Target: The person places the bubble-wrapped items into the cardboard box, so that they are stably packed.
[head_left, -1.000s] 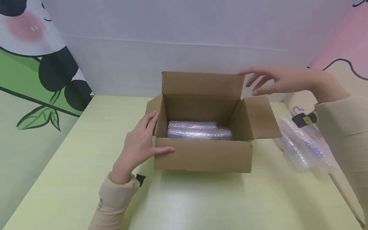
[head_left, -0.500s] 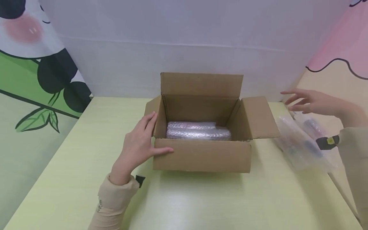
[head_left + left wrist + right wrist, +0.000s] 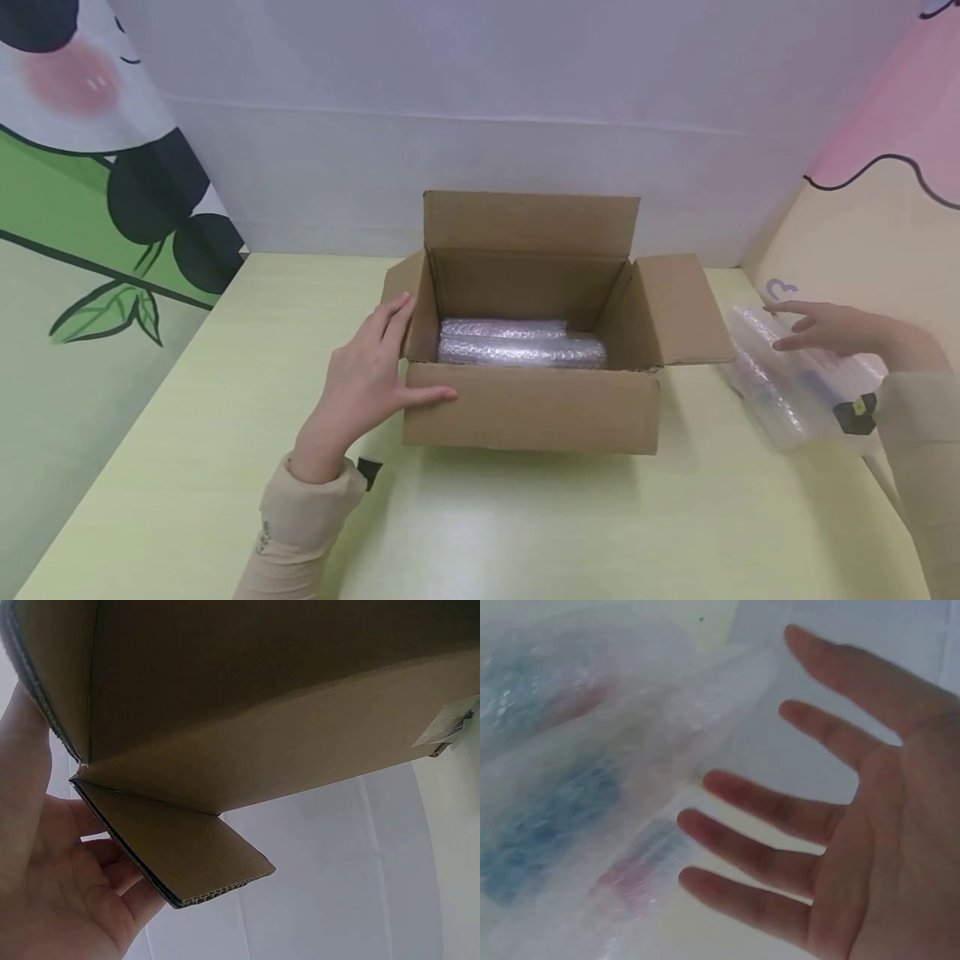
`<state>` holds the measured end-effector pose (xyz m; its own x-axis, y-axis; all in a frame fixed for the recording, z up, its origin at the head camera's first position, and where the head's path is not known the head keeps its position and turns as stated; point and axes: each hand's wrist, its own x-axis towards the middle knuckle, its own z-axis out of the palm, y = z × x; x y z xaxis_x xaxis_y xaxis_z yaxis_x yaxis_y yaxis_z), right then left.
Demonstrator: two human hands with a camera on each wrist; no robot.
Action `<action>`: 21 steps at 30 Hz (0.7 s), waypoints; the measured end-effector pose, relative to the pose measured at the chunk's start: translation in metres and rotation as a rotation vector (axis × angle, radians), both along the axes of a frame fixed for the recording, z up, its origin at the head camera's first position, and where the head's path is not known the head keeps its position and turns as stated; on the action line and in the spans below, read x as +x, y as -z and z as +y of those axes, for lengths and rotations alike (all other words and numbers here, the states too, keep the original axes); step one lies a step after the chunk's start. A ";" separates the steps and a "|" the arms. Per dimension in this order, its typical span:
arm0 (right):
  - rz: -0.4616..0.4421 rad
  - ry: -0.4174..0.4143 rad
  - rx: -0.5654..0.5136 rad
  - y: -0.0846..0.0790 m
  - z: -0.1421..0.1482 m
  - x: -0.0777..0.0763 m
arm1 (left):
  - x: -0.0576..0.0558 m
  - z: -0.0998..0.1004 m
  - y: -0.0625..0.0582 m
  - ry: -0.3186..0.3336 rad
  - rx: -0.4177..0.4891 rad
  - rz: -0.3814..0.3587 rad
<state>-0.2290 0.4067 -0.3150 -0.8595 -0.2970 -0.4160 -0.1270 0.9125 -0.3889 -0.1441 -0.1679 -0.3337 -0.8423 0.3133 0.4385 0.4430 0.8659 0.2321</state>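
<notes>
A cardboard box stands open on the table, its flaps folded outward. At its front left corner, my left hand grips the cardboard, with the thumb across the front flap and the fingers along the left flap. Silvery bubble-wrapped packages lie side by side inside. My right hand is over more bubble-wrapped packages at the right. In the right wrist view, its fingers are spread and hold nothing; blue and reddish colours show through the clear bubble wrap.
The pale yellow-green table runs up to a white back wall. Painted panels stand left and right. The box's right flap sticks out toward the packages at the right.
My right hand has moved from beside the box's back flap rightward and down to the packages at the right. The left hand and the box have stayed in place.
</notes>
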 end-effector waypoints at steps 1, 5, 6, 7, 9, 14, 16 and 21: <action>-0.028 0.007 0.004 0.002 0.003 0.001 | 0.000 0.000 0.000 0.002 0.001 0.000; -0.151 0.051 0.029 0.009 0.014 0.006 | 0.001 0.000 0.000 0.006 -0.008 0.009; -0.172 0.060 0.039 0.011 0.017 0.008 | 0.001 0.000 -0.001 0.007 -0.013 0.013; -0.195 0.068 0.043 0.012 0.020 0.009 | 0.001 0.000 -0.001 0.008 -0.018 0.016; -0.224 0.076 0.039 0.017 0.025 0.011 | 0.002 0.000 -0.002 0.009 -0.027 0.018; -0.258 0.086 0.009 0.026 0.033 0.013 | 0.007 0.000 -0.004 0.012 -0.043 0.024; -0.246 0.083 0.006 0.028 0.034 0.014 | 0.010 0.000 -0.003 0.014 -0.048 0.040; -0.165 0.055 0.011 0.031 0.035 0.017 | 0.018 0.000 0.000 0.022 -0.047 0.112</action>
<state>-0.2122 0.4421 -0.3464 -0.7939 -0.2460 -0.5560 -0.0118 0.9206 -0.3904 -0.1263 -0.1678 -0.3337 -0.7814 0.3534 0.5143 0.4828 0.8646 0.1394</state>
